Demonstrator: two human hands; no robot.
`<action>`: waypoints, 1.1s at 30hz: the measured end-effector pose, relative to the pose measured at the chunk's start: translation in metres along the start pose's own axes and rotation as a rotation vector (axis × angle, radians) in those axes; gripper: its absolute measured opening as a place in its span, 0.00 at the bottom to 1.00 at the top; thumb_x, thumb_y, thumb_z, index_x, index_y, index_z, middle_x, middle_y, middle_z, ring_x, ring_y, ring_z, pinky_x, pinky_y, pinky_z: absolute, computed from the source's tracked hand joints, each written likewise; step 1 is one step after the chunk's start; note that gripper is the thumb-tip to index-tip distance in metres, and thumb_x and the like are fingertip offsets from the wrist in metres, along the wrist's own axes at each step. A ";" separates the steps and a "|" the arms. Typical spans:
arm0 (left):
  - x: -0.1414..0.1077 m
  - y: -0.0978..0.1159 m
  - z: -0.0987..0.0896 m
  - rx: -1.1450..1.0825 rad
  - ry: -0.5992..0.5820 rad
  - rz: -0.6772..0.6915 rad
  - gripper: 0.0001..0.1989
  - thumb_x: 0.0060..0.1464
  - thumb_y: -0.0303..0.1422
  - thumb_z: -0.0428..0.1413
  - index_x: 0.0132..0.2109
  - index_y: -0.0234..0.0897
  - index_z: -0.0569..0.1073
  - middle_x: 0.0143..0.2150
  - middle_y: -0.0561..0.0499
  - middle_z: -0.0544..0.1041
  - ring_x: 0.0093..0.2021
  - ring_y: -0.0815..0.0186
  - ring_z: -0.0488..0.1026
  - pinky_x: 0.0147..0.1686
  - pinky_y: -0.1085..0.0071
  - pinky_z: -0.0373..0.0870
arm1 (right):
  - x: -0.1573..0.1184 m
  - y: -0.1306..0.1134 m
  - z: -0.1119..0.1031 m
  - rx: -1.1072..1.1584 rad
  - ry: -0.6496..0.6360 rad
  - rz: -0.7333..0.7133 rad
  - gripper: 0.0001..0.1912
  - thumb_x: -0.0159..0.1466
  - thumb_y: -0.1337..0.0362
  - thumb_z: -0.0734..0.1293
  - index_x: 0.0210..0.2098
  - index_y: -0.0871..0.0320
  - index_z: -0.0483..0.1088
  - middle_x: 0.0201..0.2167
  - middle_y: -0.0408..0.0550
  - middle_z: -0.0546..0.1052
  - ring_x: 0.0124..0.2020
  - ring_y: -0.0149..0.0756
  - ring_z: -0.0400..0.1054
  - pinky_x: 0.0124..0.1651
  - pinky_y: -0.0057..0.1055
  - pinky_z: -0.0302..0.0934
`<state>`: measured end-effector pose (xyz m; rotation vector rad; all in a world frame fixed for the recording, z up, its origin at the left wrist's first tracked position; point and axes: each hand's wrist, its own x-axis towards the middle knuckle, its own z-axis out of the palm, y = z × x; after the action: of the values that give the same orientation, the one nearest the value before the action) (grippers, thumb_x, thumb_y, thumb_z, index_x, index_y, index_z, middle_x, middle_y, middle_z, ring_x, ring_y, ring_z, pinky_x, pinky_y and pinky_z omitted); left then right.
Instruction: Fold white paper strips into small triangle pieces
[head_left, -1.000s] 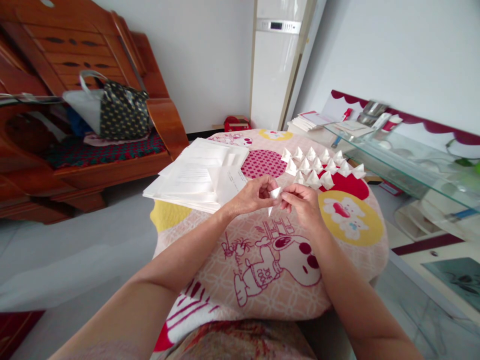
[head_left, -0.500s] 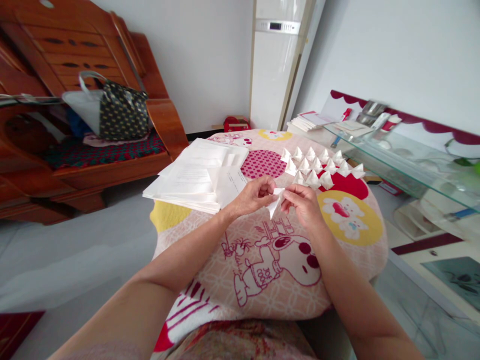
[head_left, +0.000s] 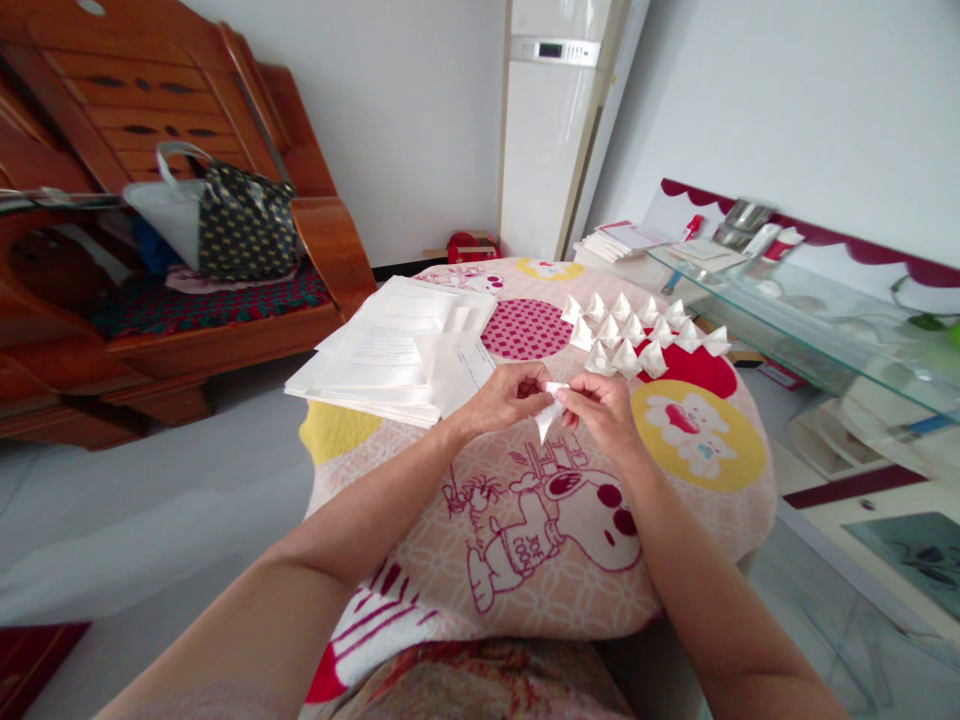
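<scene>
A small folded piece of white paper point(head_left: 550, 412) is pinched between both my hands above the tablecloth, its pointed end hanging down. My left hand point(head_left: 510, 395) grips its left side with thumb and fingers. On the other side, my right hand point(head_left: 598, 405) has its thumb pressed on the paper's upper edge, and its curled fingers hide part of it. Beyond my right hand stand several folded white paper shapes point(head_left: 625, 357) with pointed tops, set in rows. Left of my hands lies a stack of white paper sheets point(head_left: 375, 350), some with printed lines.
The round table has a patterned cloth point(head_left: 420, 540). To the right is a glass-topped stand point(head_left: 810, 340) carrying papers and metal containers. A wooden bench point(head_left: 315, 240) with a dotted bag point(head_left: 247, 220) is at the left. A white floor-standing unit point(head_left: 544, 130) rises behind.
My right thumb has moved down over the paper's upper edge, and less of the paper's top shows between my hands. The paper stack and the rows of folded shapes have stayed put.
</scene>
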<state>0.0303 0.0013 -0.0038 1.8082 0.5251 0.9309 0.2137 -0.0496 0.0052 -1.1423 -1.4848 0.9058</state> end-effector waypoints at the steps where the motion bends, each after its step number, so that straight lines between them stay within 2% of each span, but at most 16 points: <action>1: 0.000 0.000 0.000 0.007 0.002 -0.004 0.11 0.57 0.37 0.60 0.34 0.34 0.70 0.23 0.58 0.66 0.24 0.75 0.61 0.24 0.76 0.55 | 0.000 0.000 0.000 -0.013 0.002 -0.004 0.18 0.58 0.53 0.73 0.20 0.55 0.68 0.14 0.41 0.71 0.16 0.29 0.64 0.21 0.27 0.56; 8: 0.000 0.001 0.003 0.031 -0.012 -0.014 0.10 0.57 0.35 0.60 0.32 0.34 0.69 0.23 0.58 0.66 0.23 0.75 0.60 0.24 0.77 0.55 | 0.001 0.006 -0.002 -0.071 0.012 0.003 0.14 0.56 0.60 0.70 0.18 0.55 0.66 0.14 0.40 0.69 0.16 0.30 0.63 0.21 0.27 0.55; 19: -0.001 0.000 0.004 0.072 -0.010 -0.020 0.08 0.56 0.33 0.60 0.32 0.33 0.70 0.22 0.58 0.68 0.22 0.76 0.62 0.23 0.77 0.56 | 0.003 0.007 0.002 -0.109 0.034 0.050 0.10 0.53 0.64 0.67 0.18 0.54 0.64 0.14 0.39 0.67 0.17 0.29 0.60 0.20 0.27 0.53; 25: 0.000 -0.001 0.001 -0.139 -0.039 -0.043 0.08 0.61 0.35 0.57 0.42 0.33 0.70 0.25 0.55 0.73 0.24 0.72 0.72 0.26 0.76 0.68 | 0.002 0.005 0.002 -0.082 0.051 0.051 0.09 0.53 0.64 0.68 0.19 0.55 0.67 0.15 0.39 0.68 0.18 0.29 0.61 0.21 0.27 0.53; 33: 0.002 -0.007 0.000 -0.207 -0.044 -0.048 0.09 0.58 0.32 0.62 0.41 0.32 0.71 0.25 0.53 0.75 0.24 0.73 0.72 0.26 0.77 0.69 | 0.004 0.005 -0.003 0.000 -0.017 0.122 0.09 0.53 0.60 0.72 0.21 0.56 0.71 0.15 0.41 0.72 0.16 0.28 0.62 0.20 0.26 0.54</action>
<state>0.0321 0.0056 -0.0095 1.6191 0.4264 0.8771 0.2176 -0.0448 0.0020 -1.2383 -1.4411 1.0015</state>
